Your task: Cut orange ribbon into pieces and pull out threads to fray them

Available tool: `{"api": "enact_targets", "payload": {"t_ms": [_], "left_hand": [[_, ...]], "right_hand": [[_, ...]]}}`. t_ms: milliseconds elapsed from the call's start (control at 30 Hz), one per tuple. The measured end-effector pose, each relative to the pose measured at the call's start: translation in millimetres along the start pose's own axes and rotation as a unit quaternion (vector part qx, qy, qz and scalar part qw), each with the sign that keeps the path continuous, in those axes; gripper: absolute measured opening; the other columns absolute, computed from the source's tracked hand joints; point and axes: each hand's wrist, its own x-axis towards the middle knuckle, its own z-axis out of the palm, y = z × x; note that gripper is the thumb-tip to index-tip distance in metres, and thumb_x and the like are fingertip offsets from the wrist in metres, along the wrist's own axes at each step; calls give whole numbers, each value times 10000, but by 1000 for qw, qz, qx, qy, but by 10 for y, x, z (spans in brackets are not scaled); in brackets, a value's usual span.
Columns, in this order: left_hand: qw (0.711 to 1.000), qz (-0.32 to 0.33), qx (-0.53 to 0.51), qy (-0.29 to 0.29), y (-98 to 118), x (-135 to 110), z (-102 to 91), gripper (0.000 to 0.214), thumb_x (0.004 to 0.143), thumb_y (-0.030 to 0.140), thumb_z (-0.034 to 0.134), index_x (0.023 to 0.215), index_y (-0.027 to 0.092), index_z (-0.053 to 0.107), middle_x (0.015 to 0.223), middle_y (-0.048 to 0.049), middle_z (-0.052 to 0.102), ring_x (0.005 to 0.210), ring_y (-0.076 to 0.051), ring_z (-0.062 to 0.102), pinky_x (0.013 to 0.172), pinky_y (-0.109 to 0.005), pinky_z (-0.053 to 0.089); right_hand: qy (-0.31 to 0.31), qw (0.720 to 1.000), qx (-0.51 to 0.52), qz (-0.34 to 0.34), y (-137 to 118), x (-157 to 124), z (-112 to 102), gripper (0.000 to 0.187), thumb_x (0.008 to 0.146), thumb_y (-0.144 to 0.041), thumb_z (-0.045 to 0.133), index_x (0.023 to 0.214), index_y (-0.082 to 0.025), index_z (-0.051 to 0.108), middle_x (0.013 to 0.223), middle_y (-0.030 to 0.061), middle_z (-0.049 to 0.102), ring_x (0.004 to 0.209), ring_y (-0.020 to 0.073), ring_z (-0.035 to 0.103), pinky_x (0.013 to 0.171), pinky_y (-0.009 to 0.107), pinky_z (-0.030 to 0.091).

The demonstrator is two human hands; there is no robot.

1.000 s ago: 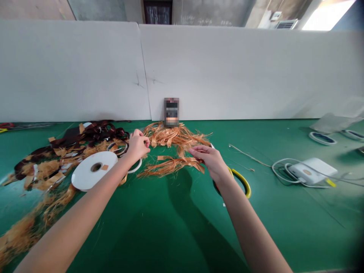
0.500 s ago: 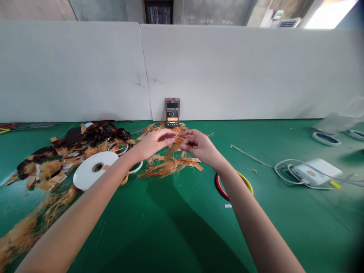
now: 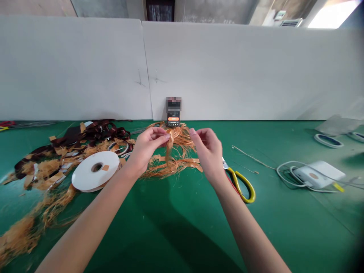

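White partition panels point(image 3: 74, 68) are stood along the far edge of a green-topped table point(image 3: 176, 235), and a phone point(image 3: 173, 119) is propped against them at twelve o'clock. A thin strip of orange fibre point(image 3: 170, 146) is pinched at its upper end by the left hand point(image 3: 148, 151), with its fingers point(image 3: 159, 133) clamped together on the strip, which hangs down above a loose heap of orange fibre point(image 3: 176, 168). The right hand point(image 3: 209, 153) is held just beside it, its fingers point(image 3: 199, 132) drawn close, though whether anything is gripped there cannot be told. The strip is judged light, soft and easily frayed, so a gentle pinch near its end would suit it best. A white tape reel point(image 3: 95, 170) is laid at eight o'clock, yellow-handled scissors point(image 3: 241, 185) at four o'clock, and a dark fibre pile point(image 3: 96, 131) at ten o'clock.
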Motion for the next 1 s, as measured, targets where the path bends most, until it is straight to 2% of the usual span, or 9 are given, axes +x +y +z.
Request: {"api": "enact_targets", "payload": {"t_ms": [100, 167, 400, 533, 633, 700, 767, 900, 1000], "left_hand": [[1000, 6, -16, 0, -29, -22, 33, 192, 684, 215, 722, 762, 169, 553, 750, 9, 593, 753, -122, 585, 789, -287, 483], [1000, 3, -25, -9, -37, -29, 53, 179, 687, 207, 711, 742, 171, 544, 747, 12, 585, 745, -116, 578, 772, -278, 482], [999, -12, -18, -46, -51, -37, 65, 215, 711, 252, 725, 805, 174, 548, 783, 7, 600, 711, -113, 595, 725, -282, 502], [997, 26, 42, -60, -72, -8, 33, 291, 656, 259, 785, 798, 196, 539, 795, 11, 618, 752, -138, 621, 727, -290, 512], [994, 47, 62, -79, -69, 7, 9, 169, 692, 235, 747, 751, 198, 594, 782, 1, 643, 781, -153, 633, 757, -302, 524], [993, 43, 56, -95, -58, 5, -3, 87, 729, 218, 709, 806, 211, 667, 868, -17, 686, 849, -168, 650, 814, -323, 528], [994, 28, 48, -99, -40, -4, -13, 119, 747, 203, 691, 862, 229, 709, 934, -22, 710, 910, -179, 656, 860, -332, 524], [993, 28, 53, -99, 4, -12, -43, 134, 778, 243, 683, 900, 244, 739, 991, -28, 724, 979, -190, 650, 885, -313, 521], [993, 52, 44, -94, 38, -12, -59, 151, 770, 257, 701, 917, 245, 735, 1031, -32, 723, 1008, -203, 650, 886, -319, 531]], "right_hand": [[-132, 978, 120, 109, -23, -25, 21, 309, 778, -471, 651, 870, -201, 530, 814, 30, 656, 794, 144, 633, 767, 291, 485], [-171, 961, 162, 144, -31, 3, 35, 388, 728, -442, 711, 952, -188, 521, 833, 32, 677, 812, 150, 653, 808, 305, 495], [-145, 976, 118, 113, -29, 188, 11, 427, 626, -266, 785, 953, -181, 523, 718, -4, 681, 691, 135, 651, 741, 305, 505], [-181, 973, 99, 106, -66, 254, -21, 433, 639, -280, 782, 973, -171, 530, 729, 6, 693, 688, 141, 658, 729, 312, 508], [-207, 968, 94, 104, -111, 285, -56, 425, 660, -281, 778, 995, -169, 541, 744, -1, 683, 705, 137, 655, 736, 308, 510], [-222, 965, 102, 95, -133, 308, -90, 412, 678, -274, 766, 1010, -171, 544, 737, -12, 670, 720, 137, 657, 753, 310, 515], [-233, 963, 106, 88, -147, 334, -132, 398, 690, -268, 758, 1015, -170, 550, 725, -16, 665, 713, 137, 661, 748, 309, 521], [-221, 967, 81, 94, -172, 362, -200, 319, 708, -278, 747, 961, -165, 589, 686, -14, 662, 666, 130, 652, 664, 280, 520], [-220, 968, 58, 101, -203, 341, -202, 302, 743, -346, 722, 960, -170, 608, 737, 22, 703, 729, 152, 668, 675, 286, 523]]}}
